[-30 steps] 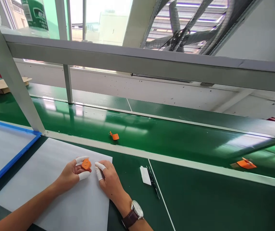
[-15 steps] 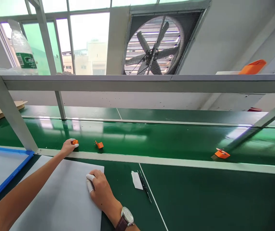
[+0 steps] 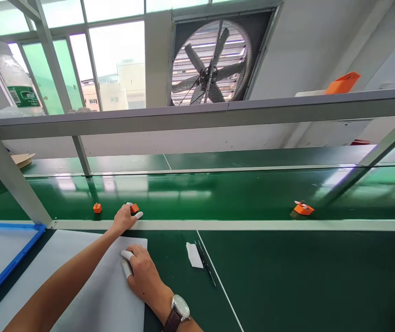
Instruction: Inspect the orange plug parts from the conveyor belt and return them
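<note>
My left hand (image 3: 125,218) reaches over the light rail onto the glossy green surface. Its thumb and finger, in white finger cots, close around a small orange part (image 3: 134,208). Left of that hand sits another small orange part (image 3: 97,208) on the same surface. My right hand (image 3: 142,272), with white cots on its thumb and finger and a watch on the wrist, rests at the right edge of a large white sheet (image 3: 80,276). Its fingers are curled in, and whatever they may hold is hidden.
A black pen-like tool (image 3: 205,263) and a white scrap (image 3: 194,255) lie right of my right hand. Farther right is another orange part (image 3: 303,209). A blue-edged white panel (image 3: 3,258) lies left. A grey metal frame (image 3: 183,121) crosses above.
My left hand has let go of the left orange part, which stays on the green surface, and has moved right to the second one. My right hand keeps its place. The view has tilted slightly.
</note>
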Tool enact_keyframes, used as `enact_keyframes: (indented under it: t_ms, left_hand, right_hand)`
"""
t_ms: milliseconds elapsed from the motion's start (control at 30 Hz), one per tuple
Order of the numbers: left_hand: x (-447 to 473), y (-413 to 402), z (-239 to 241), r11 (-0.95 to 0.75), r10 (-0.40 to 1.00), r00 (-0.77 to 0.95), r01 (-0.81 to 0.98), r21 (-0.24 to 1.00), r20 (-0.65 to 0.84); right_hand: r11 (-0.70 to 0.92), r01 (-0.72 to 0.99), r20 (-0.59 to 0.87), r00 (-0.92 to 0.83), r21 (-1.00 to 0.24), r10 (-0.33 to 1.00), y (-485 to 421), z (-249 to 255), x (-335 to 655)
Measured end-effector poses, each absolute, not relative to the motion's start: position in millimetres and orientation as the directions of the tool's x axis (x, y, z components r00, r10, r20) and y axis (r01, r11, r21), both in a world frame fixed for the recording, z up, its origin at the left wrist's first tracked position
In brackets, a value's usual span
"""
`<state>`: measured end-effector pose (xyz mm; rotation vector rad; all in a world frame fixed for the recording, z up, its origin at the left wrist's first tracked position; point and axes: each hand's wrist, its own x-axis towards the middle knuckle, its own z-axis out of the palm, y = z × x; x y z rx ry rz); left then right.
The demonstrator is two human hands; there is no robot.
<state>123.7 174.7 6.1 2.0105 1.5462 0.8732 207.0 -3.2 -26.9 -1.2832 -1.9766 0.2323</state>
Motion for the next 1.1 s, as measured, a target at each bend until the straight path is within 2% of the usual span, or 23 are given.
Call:
enact_keyframes:
  t_ms: [133,300,400,467,567,633,700,867,967,1100]
  left_hand:
    - [123,164,18,-0.238,0.967,0.209,0.534,0.811,0.146]
    - [85,106,42,-0.205,0.916,0.391,0.263,0.943,0.09]
    - [55,65,53,-0.034,0.859,0.511,0.004,0.999,0.027]
    - [38,42,54,0.06,0.848,0.529,-0.067,0.996,-0.016]
    - [21,19,46,0.071,0.857,0.512,-0.011,0.997,-0.055]
    - [14,11,38,0.019,0.862,0.505,0.047,0.999,-0.041]
    - [10,6,31,-0.075,0.867,0.498,0.133,0.988,-0.001]
    - [2,6,28,-0.337,0.832,0.539,0.301,0.892,0.133]
    - [-3,7,26,-0.307,0.865,0.492,0.364,0.879,0.098]
    - [-4,5,22,-0.264,0.88,0.471,0.386,0.884,0.058]
  right_hand:
    - [0.479,0.716,0.483,-0.224,-0.507,0.846,-3,-26,207]
    - [0.454,0.71,0.478,-0.187,-0.538,0.858,-4,-25,207]
    - [0.441,0.625,0.475,-0.125,-0.644,0.871,-3,-22,208]
    - [0.413,0.48,0.447,-0.048,-0.774,0.893,-1,-19,209]
    - [0.296,0.212,0.313,0.049,-0.931,0.949,1,-10,211]
    - [0.247,0.096,0.248,0.001,-0.964,0.969,0,-5,212]
    - [0.27,0.055,0.264,-0.096,-0.961,0.96,-2,-1,212]
    - [0.509,0.201,0.466,-0.227,-0.837,0.855,-11,3,210]
    - [0.647,0.287,0.552,-0.349,-0.706,0.757,-15,3,210]
    - [0.711,0.336,0.584,-0.408,-0.618,0.701,-17,3,208]
